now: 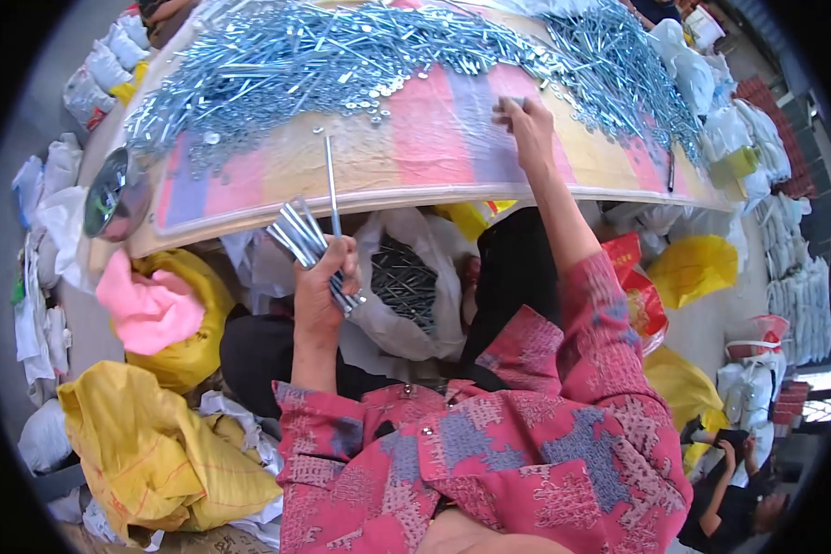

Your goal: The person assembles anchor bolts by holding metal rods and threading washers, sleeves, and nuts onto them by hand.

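Observation:
In my left hand (pixel 328 268), closed in a fist just in front of the table edge, is a bundle of long silvery bolts (pixel 297 231). One longer thin rod (pixel 331 185) sticks up from that bundle over the table. My right hand (pixel 524 129) reaches over the striped tabletop, short of the heap; its fingers are curled together, and whatever they may hold is too small to make out. A large heap of long metal bolts (pixel 314 69) spreads across the far side of the table (pixel 425 138), with small washers and nuts (pixel 374 106) along its near edge.
Below the table edge, a white sack (pixel 367 300) of bolts stands open between my legs. A metal bowl (pixel 118 198) sits at the table's left corner. Yellow sacks (pixel 157 443) and a pink cloth (pixel 148 300) lie left. Another person (pixel 734 489) is at lower right.

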Tool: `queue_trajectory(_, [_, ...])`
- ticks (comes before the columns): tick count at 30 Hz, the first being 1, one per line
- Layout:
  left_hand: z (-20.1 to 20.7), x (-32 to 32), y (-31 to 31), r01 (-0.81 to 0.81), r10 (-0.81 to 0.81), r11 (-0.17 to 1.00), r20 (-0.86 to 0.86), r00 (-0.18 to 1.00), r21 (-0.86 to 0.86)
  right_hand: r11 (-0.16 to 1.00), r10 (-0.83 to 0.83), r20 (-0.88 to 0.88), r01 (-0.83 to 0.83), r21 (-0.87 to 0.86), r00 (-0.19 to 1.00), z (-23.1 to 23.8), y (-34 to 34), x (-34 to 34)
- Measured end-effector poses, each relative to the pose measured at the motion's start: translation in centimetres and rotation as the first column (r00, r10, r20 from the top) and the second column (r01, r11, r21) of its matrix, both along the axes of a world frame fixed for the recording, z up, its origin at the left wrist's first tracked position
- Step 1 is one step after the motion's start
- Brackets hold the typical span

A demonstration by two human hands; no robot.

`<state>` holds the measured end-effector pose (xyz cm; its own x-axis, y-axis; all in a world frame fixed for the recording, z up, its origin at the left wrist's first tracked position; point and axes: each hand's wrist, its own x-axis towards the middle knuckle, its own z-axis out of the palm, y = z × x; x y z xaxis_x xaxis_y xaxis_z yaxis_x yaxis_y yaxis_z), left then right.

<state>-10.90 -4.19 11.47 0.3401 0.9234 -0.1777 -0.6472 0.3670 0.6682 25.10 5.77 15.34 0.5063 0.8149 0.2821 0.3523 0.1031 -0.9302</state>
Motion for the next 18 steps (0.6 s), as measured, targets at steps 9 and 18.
queue_trajectory(9, [-0.1, 2.0, -0.1, 0.025, -0.028, 0.999, -0.062, 0.998, -0.046, 0.923, -0.244, 0.66, 0.379, -0.067, 0.711, -2.7, 13.1, 4.3])
queue_trajectory(18, [0.4, 2.9, -0.1, 0.135, -0.135, 0.991, -0.195, 0.971, -0.013, 0.906, 0.284, 0.722, 0.069, -0.417, 0.631, -0.1, 8.9, 5.8])
